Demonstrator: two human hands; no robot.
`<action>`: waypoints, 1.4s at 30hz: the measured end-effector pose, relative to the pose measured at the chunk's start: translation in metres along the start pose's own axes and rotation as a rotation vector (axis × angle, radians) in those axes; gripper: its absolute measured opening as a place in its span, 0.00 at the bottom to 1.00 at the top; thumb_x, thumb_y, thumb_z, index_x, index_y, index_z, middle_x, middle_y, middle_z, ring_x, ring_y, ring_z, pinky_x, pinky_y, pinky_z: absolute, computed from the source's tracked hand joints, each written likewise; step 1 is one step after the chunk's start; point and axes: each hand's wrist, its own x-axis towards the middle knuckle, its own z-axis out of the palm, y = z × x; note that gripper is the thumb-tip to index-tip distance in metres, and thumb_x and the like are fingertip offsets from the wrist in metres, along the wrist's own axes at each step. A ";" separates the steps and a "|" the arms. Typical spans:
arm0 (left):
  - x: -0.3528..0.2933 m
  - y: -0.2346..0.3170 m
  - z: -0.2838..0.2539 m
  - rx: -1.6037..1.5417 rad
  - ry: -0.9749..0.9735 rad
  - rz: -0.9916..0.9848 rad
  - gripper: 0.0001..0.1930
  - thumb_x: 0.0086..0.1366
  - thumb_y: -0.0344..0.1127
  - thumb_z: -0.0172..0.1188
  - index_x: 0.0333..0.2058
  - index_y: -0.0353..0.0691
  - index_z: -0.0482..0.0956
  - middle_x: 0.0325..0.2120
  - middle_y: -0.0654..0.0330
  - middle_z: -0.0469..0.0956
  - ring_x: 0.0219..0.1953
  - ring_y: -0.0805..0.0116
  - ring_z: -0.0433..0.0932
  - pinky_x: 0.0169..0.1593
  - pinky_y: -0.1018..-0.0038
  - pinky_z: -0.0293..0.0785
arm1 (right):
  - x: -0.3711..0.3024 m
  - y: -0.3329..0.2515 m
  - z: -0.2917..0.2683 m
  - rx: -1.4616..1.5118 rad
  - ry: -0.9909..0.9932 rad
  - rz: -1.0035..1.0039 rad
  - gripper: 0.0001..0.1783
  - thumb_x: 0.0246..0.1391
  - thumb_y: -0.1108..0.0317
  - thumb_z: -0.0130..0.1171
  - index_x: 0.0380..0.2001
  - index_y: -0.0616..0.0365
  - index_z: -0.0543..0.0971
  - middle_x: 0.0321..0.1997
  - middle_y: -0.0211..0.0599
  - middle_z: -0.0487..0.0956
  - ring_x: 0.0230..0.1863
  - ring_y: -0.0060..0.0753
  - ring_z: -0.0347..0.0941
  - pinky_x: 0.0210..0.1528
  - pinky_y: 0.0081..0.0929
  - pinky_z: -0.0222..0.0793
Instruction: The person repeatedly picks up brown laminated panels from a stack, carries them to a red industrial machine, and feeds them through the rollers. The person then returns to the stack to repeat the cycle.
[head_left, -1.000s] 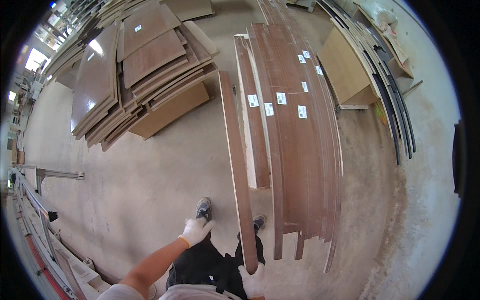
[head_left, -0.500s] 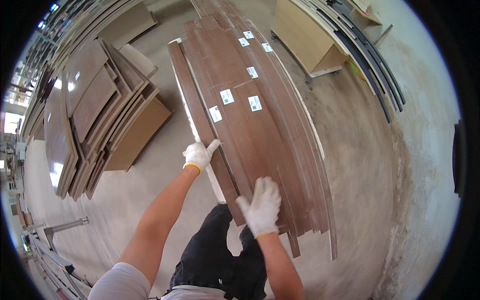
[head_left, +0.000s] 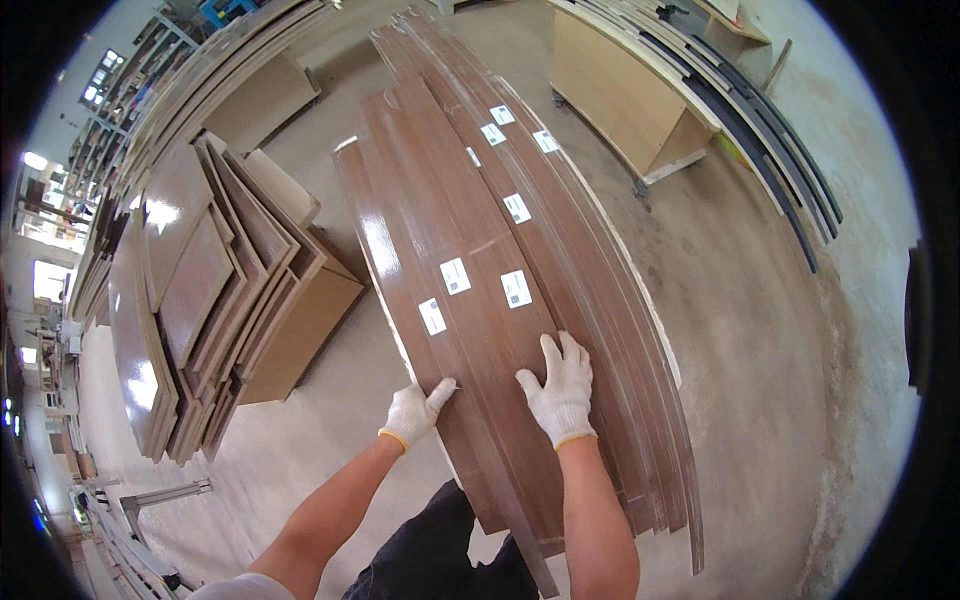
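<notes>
Long brown wood-grain boards [head_left: 480,365] lie side by side in front of me, with small white labels [head_left: 455,276] on several of them. My left hand [head_left: 411,414], in a white knit glove with a yellow cuff, grips the left edge of the boards. Its thumb rests on top and its fingers curl down the side, partly hidden. Flat on top, toward the middle, lies my gloved right hand [head_left: 562,398], fingers spread and holding nothing. A dark line runs lengthwise between the boards just beyond its fingertips. The near board ends are uneven.
To the left stands a stack of glossy brown panels [head_left: 180,290]. At the far right, a wheeled tan cart [head_left: 620,95] carries long dark strips [head_left: 765,165] beside a pale wall [head_left: 870,150]. A metal frame [head_left: 165,495] is at lower left. Concrete floor surrounds the boards.
The dark gap along the left board has closed, and the boards there now lie together. My right hand has moved farther up the boards; my left still holds the edge. The view has shifted.
</notes>
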 end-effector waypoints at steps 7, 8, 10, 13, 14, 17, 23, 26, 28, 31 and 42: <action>0.004 -0.014 0.003 -0.061 -0.022 -0.059 0.52 0.68 0.81 0.58 0.42 0.21 0.88 0.36 0.34 0.88 0.47 0.40 0.90 0.54 0.53 0.82 | -0.040 0.051 -0.035 0.036 0.024 -0.058 0.49 0.54 0.57 0.79 0.74 0.63 0.68 0.78 0.60 0.68 0.79 0.64 0.60 0.82 0.60 0.55; 0.003 -0.021 0.006 -0.183 0.048 -0.044 0.49 0.69 0.77 0.61 0.41 0.21 0.87 0.32 0.39 0.88 0.41 0.47 0.91 0.49 0.54 0.83 | -0.063 0.066 -0.044 0.060 0.117 -0.074 0.51 0.52 0.58 0.80 0.74 0.64 0.67 0.78 0.60 0.68 0.80 0.64 0.60 0.82 0.59 0.55; -0.002 -0.040 0.015 -0.179 0.166 -0.014 0.45 0.75 0.73 0.56 0.40 0.23 0.87 0.36 0.40 0.89 0.41 0.53 0.87 0.50 0.56 0.80 | -0.128 0.102 -0.066 -0.087 0.205 0.156 0.61 0.45 0.58 0.85 0.77 0.67 0.63 0.80 0.63 0.64 0.81 0.68 0.57 0.84 0.58 0.52; -0.016 -0.062 0.029 -0.501 0.190 -0.007 0.47 0.76 0.76 0.51 0.42 0.26 0.89 0.33 0.45 0.91 0.38 0.57 0.89 0.52 0.62 0.81 | -0.236 0.167 -0.110 -0.200 0.148 0.496 0.66 0.45 0.55 0.85 0.80 0.66 0.58 0.83 0.64 0.60 0.82 0.69 0.55 0.85 0.59 0.50; -0.021 -0.068 0.032 -0.492 0.214 -0.044 0.49 0.75 0.77 0.52 0.44 0.21 0.88 0.34 0.43 0.90 0.39 0.58 0.89 0.53 0.62 0.81 | -0.270 0.184 -0.122 -0.246 0.081 0.526 0.67 0.44 0.54 0.85 0.81 0.65 0.57 0.83 0.64 0.60 0.83 0.69 0.55 0.85 0.60 0.50; -0.039 -0.081 0.034 -0.567 0.472 -0.108 0.44 0.76 0.71 0.56 0.45 0.21 0.86 0.37 0.43 0.89 0.33 0.57 0.87 0.50 0.62 0.80 | -0.326 0.225 -0.134 -0.266 -0.044 0.585 0.70 0.43 0.52 0.86 0.82 0.65 0.55 0.83 0.64 0.59 0.83 0.70 0.53 0.85 0.61 0.49; -0.138 -0.070 0.060 -0.314 0.433 0.028 0.36 0.78 0.62 0.59 0.42 0.23 0.85 0.32 0.49 0.87 0.31 0.61 0.86 0.43 0.64 0.81 | -0.328 0.268 -0.137 -0.292 -0.227 0.419 0.75 0.40 0.44 0.86 0.83 0.63 0.52 0.83 0.67 0.57 0.84 0.70 0.51 0.85 0.61 0.48; -0.207 -0.044 0.106 -0.262 0.362 0.174 0.24 0.81 0.49 0.59 0.41 0.27 0.85 0.32 0.51 0.88 0.31 0.64 0.86 0.40 0.67 0.81 | -0.318 0.271 -0.141 -0.356 -0.287 0.358 0.78 0.39 0.40 0.86 0.83 0.63 0.51 0.83 0.66 0.58 0.84 0.67 0.52 0.85 0.60 0.48; -0.250 -0.028 0.140 -0.235 0.299 0.266 0.20 0.81 0.44 0.59 0.39 0.30 0.85 0.31 0.52 0.87 0.30 0.63 0.86 0.39 0.65 0.81 | -0.316 0.271 -0.145 -0.387 -0.276 0.339 0.78 0.37 0.37 0.86 0.82 0.62 0.52 0.82 0.64 0.59 0.82 0.66 0.55 0.84 0.59 0.50; -0.308 -0.004 0.182 0.196 0.243 0.583 0.14 0.77 0.37 0.59 0.35 0.34 0.85 0.29 0.52 0.84 0.34 0.55 0.84 0.41 0.59 0.79 | -0.318 0.278 -0.152 -0.342 -0.262 0.335 0.78 0.37 0.40 0.86 0.82 0.61 0.52 0.82 0.64 0.59 0.80 0.68 0.58 0.84 0.58 0.51; -0.392 0.040 0.230 0.188 -0.099 0.612 0.13 0.74 0.37 0.56 0.32 0.37 0.81 0.30 0.53 0.82 0.38 0.46 0.76 0.47 0.55 0.74 | -0.334 0.329 -0.155 -0.124 -0.247 0.307 0.71 0.45 0.52 0.84 0.83 0.58 0.49 0.81 0.58 0.62 0.78 0.64 0.63 0.81 0.54 0.59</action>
